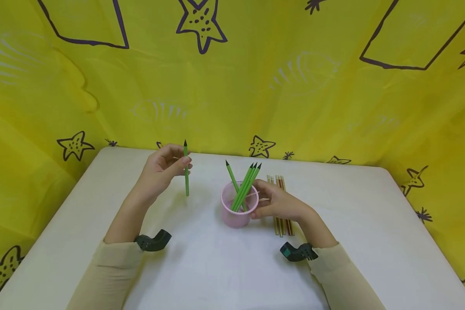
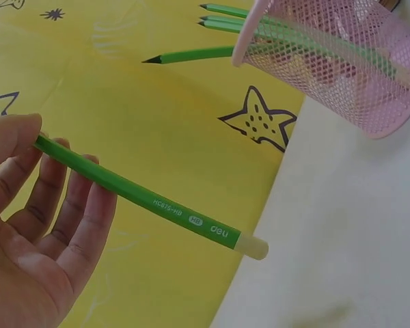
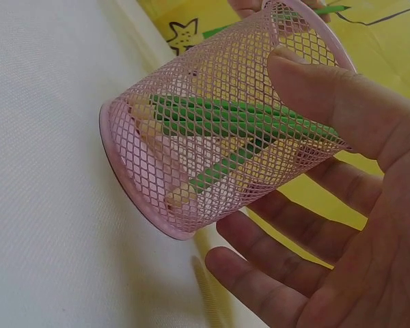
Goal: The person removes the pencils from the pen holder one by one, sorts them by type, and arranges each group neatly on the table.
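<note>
My left hand (image 1: 160, 170) pinches a green pencil (image 1: 187, 184) upright between thumb and fingers, its dark tip up. In the left wrist view, the pale end of this pencil (image 2: 191, 217) points away from the palm. A pink mesh pencil cup (image 1: 235, 220) stands near the middle of the table, its mouth up. My right hand (image 1: 280, 202) holds the cup from its right side, with the thumb against the mesh near the rim. Inside the cup lean several green pencils (image 1: 232, 174), points up; their pale ends show through the mesh in the right wrist view.
Several gold and reddish pencils (image 1: 282, 227) lie side by side on the white table (image 1: 217, 271), partly under my right hand. A yellow curtain (image 1: 232, 99) with drawn stars hangs behind the table and along its sides. Each wrist wears a dark camera mount (image 1: 153, 241).
</note>
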A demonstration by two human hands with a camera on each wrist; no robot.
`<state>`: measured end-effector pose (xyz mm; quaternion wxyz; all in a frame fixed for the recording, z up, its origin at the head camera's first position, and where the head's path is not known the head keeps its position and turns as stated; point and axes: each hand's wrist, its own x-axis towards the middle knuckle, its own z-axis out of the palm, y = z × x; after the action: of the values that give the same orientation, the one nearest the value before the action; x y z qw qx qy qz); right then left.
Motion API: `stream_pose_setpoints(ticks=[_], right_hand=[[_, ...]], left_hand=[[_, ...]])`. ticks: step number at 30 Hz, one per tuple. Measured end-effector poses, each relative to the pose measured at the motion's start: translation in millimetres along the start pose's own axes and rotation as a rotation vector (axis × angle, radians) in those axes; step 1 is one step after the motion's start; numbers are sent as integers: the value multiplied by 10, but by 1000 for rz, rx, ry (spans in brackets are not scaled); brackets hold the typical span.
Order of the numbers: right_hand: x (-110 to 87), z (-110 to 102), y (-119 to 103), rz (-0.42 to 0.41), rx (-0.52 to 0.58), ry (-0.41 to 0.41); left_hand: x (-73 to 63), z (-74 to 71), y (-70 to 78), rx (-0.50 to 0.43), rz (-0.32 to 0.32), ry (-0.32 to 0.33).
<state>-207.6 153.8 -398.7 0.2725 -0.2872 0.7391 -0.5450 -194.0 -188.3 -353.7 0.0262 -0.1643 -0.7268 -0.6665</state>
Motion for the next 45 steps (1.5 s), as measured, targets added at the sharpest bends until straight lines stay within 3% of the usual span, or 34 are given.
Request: stream_pose_setpoints(ticks=[7,22,34,45], right_hand=[[-7,-17,0,1,20,-12],[7,-12,3,4,17,-9],[3,11,14,9,29,-12],[11,27,-12,3,21,-5]], left_hand=[[54,-17,-112,36,-87,6],[110,-45,-392,90,-202,27],[79,-95,-459,140,-293,45],[71,-178,-565,190,-372,17]])
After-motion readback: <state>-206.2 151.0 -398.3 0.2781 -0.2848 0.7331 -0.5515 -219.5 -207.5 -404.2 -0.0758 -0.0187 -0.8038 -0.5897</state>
